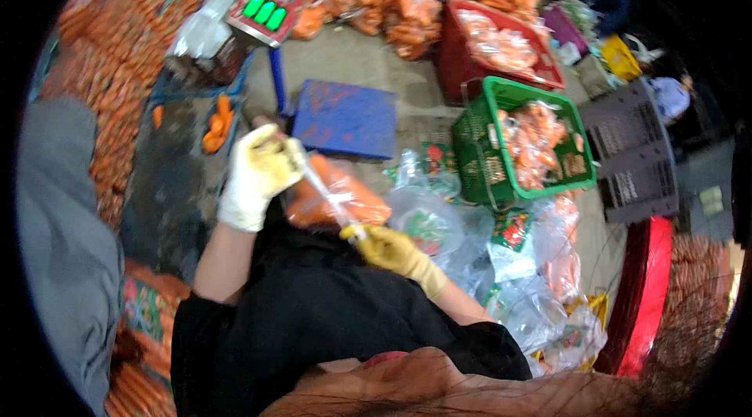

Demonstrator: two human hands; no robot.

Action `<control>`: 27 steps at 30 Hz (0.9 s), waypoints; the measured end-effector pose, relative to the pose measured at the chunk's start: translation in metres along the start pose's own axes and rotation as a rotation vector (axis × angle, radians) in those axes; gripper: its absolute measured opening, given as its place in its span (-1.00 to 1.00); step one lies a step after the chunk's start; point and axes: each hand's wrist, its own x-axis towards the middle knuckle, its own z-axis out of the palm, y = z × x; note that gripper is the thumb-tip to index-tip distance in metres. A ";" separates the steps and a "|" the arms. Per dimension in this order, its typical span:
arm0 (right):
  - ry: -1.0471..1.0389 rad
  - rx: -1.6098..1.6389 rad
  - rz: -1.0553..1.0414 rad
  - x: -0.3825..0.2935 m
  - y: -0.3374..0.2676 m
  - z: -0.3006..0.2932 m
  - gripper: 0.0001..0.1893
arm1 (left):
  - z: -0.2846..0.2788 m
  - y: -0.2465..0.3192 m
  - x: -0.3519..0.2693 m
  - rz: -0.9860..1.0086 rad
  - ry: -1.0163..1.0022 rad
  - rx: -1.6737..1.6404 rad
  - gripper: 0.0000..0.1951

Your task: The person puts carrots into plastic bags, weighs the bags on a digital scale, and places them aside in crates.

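Observation:
A clear plastic bag of carrots (320,214) sits against my black shirt, between my two gloved hands. A twisted whitish strip (325,189) runs across it from one hand to the other; I cannot tell whether it is the bag's mouth or a separate tie. My left hand (258,167), in a white and yellow work glove, pinches the upper end of this strip. Lower and to the right, my right hand (399,252) in a yellow glove grips the other end. Just beyond the bag is the blue platform (346,117) of a weighing scale, its display (267,6) lit green.
A green basket (470,164) and a red crate (449,64) hold bagged carrots. Loose plastic bags (426,220) lie at right. Carrot piles (135,12) fill the left, near a dark crate (170,182). A person's grey-clothed leg (64,229) is close at left.

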 end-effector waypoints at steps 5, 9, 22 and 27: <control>-0.316 0.251 -0.154 0.033 0.032 -0.020 -0.42 | 0.021 -0.046 0.003 -0.035 -0.217 0.248 -0.72; -0.546 0.297 -0.131 0.043 0.002 0.021 -0.27 | 0.041 -0.041 -0.025 -0.006 -0.348 0.784 -0.54; 0.130 0.382 -0.169 0.021 -0.005 0.040 -0.63 | 0.007 -0.076 -0.032 0.000 -0.602 1.293 -0.41; 0.305 0.294 -0.194 0.008 -0.003 0.035 -0.75 | -0.002 -0.066 -0.026 -0.205 -0.591 1.045 -0.63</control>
